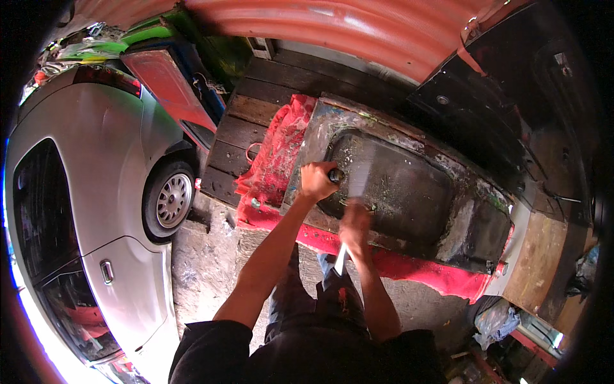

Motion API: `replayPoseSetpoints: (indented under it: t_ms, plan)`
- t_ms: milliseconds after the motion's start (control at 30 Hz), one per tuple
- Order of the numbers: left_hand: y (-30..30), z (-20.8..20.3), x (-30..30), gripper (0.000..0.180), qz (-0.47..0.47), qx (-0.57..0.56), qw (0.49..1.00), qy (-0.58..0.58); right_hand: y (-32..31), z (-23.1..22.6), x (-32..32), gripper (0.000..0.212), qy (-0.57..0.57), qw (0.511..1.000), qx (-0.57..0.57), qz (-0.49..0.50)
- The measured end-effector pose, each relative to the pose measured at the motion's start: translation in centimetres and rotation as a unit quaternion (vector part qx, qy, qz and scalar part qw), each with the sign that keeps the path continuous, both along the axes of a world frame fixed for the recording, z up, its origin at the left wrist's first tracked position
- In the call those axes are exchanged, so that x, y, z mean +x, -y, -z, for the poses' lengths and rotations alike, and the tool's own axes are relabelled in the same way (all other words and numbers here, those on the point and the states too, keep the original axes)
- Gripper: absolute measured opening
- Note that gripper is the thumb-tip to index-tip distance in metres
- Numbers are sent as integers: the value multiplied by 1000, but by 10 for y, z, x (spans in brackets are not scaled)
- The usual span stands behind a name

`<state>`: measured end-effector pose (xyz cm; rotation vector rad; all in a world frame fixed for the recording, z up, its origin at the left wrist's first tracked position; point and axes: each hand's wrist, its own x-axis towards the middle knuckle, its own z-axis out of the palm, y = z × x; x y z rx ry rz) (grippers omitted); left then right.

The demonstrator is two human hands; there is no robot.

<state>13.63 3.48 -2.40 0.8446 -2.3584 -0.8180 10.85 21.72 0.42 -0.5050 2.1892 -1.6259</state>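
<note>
A worn, dark car body panel (409, 192), with a recessed middle and flaking paint round its border, lies on a red cloth (278, 160). My left hand (318, 180) is closed at the panel's left end round a dark, round-ended object (336, 175), whose kind I cannot make out. Nearer to me, my right hand (355, 224) is smeared by motion over the panel's front edge. It is closed round a tool whose pale end (341, 259) sticks out below the fist. A grey blurred streak rises above that hand, so the tool's other end is unclear.
Wooden planks (256, 109) bear the cloth and panel. A silver car (96, 160) with its wheel (171, 197) stands at the left. Painted panels (169, 83) lean behind it. Large black panels (486, 83) rise at the far right. A plastic bag (495, 323) lies low at the right.
</note>
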Motion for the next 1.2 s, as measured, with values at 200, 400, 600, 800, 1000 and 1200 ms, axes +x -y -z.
replayPoseSetpoints:
  t_ms: [200, 400, 600, 800, 1000, 1200]
  plan:
    - [26, 26, 55, 28, -54, 55, 997, 11, -20, -30, 4, 36, 224, 971, 69, 49]
    - [-4, 17, 36, 32, 27, 26, 999, -16, 0, -74, -42, 33, 175, 982, -29, 70]
    - [-15, 7, 12, 33, 37, 44, 998, -8, 2, -78, -32, 36, 230, 970, -40, 62]
    - [-7, 9, 14, 34, 64, 22, 998, -3, -3, -65, -8, 39, 274, 958, -18, 85]
    - [-7, 7, 8, 39, 54, 44, 997, 23, -8, -67, -5, 39, 274, 960, 2, 60]
    - [-3, -2, 4, 24, -7, 31, 999, -23, 3, -102, -23, 37, 239, 968, -72, 32]
